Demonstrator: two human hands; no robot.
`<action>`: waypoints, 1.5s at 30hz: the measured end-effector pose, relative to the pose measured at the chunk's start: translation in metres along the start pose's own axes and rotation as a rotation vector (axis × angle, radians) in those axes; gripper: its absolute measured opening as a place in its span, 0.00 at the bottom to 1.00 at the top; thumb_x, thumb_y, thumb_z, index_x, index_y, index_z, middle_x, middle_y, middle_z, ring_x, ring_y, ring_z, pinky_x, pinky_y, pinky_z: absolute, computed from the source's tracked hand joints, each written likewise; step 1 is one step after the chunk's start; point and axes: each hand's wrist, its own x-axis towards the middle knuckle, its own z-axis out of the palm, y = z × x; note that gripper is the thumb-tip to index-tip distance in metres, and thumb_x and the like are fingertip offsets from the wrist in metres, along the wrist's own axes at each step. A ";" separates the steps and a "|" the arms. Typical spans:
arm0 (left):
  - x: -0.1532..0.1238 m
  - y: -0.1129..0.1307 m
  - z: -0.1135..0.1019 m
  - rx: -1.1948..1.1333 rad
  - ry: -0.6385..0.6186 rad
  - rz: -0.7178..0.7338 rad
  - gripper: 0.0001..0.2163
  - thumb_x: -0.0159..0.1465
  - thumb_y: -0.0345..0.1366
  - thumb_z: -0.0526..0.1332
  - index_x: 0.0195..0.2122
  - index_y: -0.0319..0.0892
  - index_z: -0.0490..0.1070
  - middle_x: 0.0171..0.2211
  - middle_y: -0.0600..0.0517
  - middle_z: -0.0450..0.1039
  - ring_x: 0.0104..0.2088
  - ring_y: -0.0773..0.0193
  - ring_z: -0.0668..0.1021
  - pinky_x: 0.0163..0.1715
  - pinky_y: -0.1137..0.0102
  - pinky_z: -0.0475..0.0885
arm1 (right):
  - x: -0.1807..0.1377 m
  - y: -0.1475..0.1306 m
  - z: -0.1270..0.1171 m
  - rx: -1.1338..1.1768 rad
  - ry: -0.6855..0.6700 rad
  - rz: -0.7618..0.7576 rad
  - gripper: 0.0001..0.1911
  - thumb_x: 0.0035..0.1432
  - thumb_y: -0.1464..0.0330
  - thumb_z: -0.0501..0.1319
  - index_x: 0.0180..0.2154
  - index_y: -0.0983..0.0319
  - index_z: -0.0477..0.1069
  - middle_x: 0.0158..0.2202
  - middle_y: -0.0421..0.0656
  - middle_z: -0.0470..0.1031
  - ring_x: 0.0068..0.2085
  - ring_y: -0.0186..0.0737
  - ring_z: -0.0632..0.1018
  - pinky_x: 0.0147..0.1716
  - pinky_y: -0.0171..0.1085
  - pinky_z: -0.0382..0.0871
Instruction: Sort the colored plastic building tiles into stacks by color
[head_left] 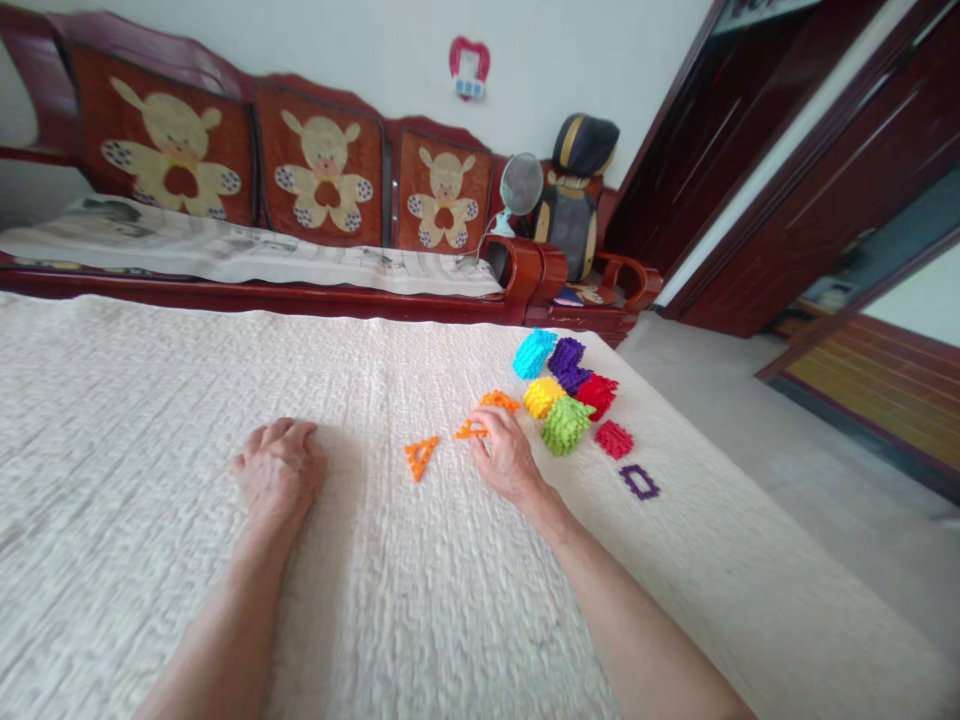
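My right hand (508,455) pinches an orange triangular toy piece (469,431) between thumb and fingers, just above the cloth. Behind it, more orange pieces (501,400) lie in a small pile, partly hidden by the hand. A single orange triangular piece (420,457) with a notched edge lies flat to the left of that hand. My left hand (281,470) rests on the cloth farther left, its fingers curled under and nothing visible in them. Close to the right hand stand stacks of yellow pieces (543,397) and green pieces (567,425).
A cream quilted cloth (420,600) covers the table. Farther right are cyan (534,353), purple (568,362) and red stacks (598,396), a smaller red stack (614,439) and a purple frame piece (639,482). Beyond stands a wooden sofa (360,297) with a fan (520,185).
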 end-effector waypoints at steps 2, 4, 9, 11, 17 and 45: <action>0.000 0.000 0.000 0.003 -0.005 0.000 0.15 0.67 0.34 0.51 0.47 0.45 0.77 0.56 0.47 0.73 0.59 0.47 0.69 0.55 0.50 0.65 | 0.008 0.016 -0.005 0.017 0.106 0.022 0.15 0.57 0.75 0.57 0.46 0.61 0.72 0.47 0.50 0.75 0.51 0.47 0.74 0.54 0.47 0.69; 0.000 0.000 0.001 0.005 -0.011 0.002 0.16 0.67 0.34 0.51 0.47 0.45 0.77 0.57 0.47 0.73 0.59 0.47 0.69 0.56 0.49 0.65 | 0.017 0.031 -0.009 0.002 0.155 0.055 0.14 0.57 0.74 0.56 0.44 0.61 0.72 0.46 0.50 0.76 0.51 0.48 0.75 0.54 0.47 0.69; 0.001 -0.001 0.001 0.012 -0.021 0.001 0.16 0.67 0.34 0.50 0.48 0.46 0.77 0.57 0.47 0.73 0.59 0.46 0.69 0.55 0.49 0.66 | 0.035 0.054 -0.011 -0.056 0.125 0.085 0.15 0.56 0.74 0.54 0.44 0.60 0.73 0.47 0.49 0.77 0.50 0.48 0.74 0.55 0.47 0.67; 0.001 -0.001 0.002 0.016 -0.022 0.002 0.16 0.67 0.34 0.50 0.48 0.45 0.77 0.57 0.47 0.73 0.59 0.47 0.69 0.54 0.49 0.66 | 0.037 0.059 -0.009 -0.068 0.114 0.090 0.15 0.57 0.74 0.53 0.44 0.61 0.73 0.46 0.50 0.77 0.50 0.48 0.74 0.55 0.48 0.68; 0.001 -0.003 0.004 0.005 0.013 0.007 0.15 0.67 0.34 0.52 0.46 0.46 0.77 0.56 0.48 0.74 0.58 0.48 0.70 0.54 0.51 0.66 | 0.034 0.067 -0.001 -0.044 0.118 0.098 0.16 0.57 0.74 0.54 0.45 0.63 0.73 0.48 0.51 0.76 0.52 0.49 0.74 0.57 0.48 0.67; -0.002 0.002 -0.001 -0.003 0.000 -0.010 0.15 0.67 0.33 0.51 0.46 0.45 0.77 0.56 0.48 0.74 0.58 0.49 0.69 0.53 0.53 0.65 | -0.002 -0.042 0.040 0.198 -0.153 -0.103 0.23 0.53 0.67 0.64 0.52 0.61 0.70 0.51 0.50 0.73 0.54 0.49 0.74 0.56 0.50 0.69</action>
